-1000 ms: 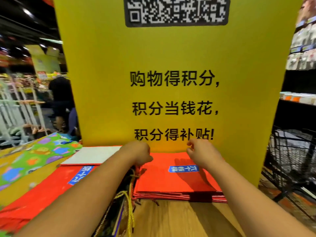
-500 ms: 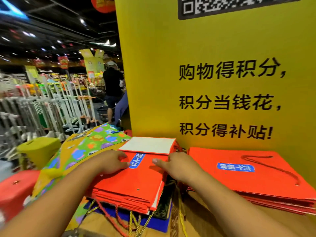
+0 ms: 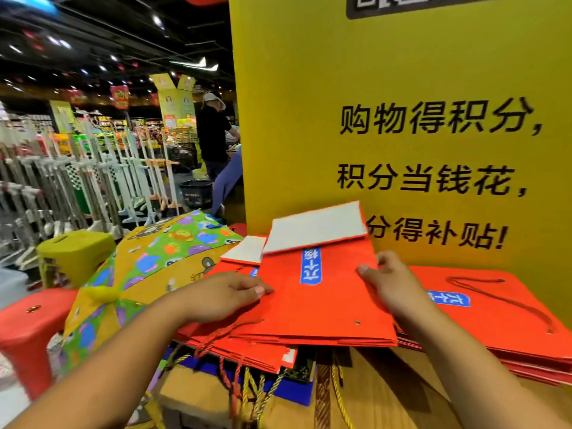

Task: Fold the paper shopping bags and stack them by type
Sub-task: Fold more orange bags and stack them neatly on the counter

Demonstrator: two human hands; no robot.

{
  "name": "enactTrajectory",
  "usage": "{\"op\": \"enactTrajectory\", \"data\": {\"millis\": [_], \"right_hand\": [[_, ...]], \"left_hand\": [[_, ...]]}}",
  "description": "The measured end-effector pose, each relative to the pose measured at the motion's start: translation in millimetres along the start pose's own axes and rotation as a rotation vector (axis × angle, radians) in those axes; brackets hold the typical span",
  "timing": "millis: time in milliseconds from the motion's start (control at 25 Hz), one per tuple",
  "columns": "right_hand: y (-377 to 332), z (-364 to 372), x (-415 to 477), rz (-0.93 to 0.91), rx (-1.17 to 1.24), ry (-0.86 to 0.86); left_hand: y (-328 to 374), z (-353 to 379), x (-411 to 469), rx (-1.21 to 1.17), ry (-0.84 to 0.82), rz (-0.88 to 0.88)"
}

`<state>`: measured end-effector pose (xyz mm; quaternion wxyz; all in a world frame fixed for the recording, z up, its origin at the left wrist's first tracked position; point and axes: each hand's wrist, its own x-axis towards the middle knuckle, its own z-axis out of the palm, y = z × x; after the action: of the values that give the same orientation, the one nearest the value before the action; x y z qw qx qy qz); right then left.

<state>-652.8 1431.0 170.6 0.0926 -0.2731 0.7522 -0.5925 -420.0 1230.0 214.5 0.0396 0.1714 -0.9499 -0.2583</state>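
Below a yellow sign (image 3: pixel 402 88) reading 购物得积分, 积分当钱花, a flat red bag (image 3: pixel 315 311) with a blue label (image 3: pixel 311 266) whose white characters I cannot read, and a white base flap folded up, lies over the left red pile (image 3: pixel 247 348), the left hand (image 3: pixel 223 295) and right hand (image 3: pixel 390 283) each pinching a side edge.

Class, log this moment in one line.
red bag: tilted over left pile | left hand: grips left edge | right hand: grips right edge | right stack: flat
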Motion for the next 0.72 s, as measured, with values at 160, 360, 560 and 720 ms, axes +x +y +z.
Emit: {"op": "enactTrajectory", "data": {"millis": [160,360,560,720], "right_hand": [[-7.1,-85.1,-22.1,0.056,0.275,0.155],[24.1,-144.6,-44.4,0.208,0.241,0.192],[65.4,-177.8,-46.6,0.098,-0.453,0.267],[70.6,-198.2,-80.2,-0.062,-0.772,-0.134]], "left_hand": [[61.7,33.0,8.2,0.035,-0.039,0.221],[123.0,108.1,16.8,0.611,-0.016,0.312],[138.5,151.1,22.2,0.484,-0.009,0.325],[124.9,165.4,27.2,0.389,-0.001,0.317]]}}
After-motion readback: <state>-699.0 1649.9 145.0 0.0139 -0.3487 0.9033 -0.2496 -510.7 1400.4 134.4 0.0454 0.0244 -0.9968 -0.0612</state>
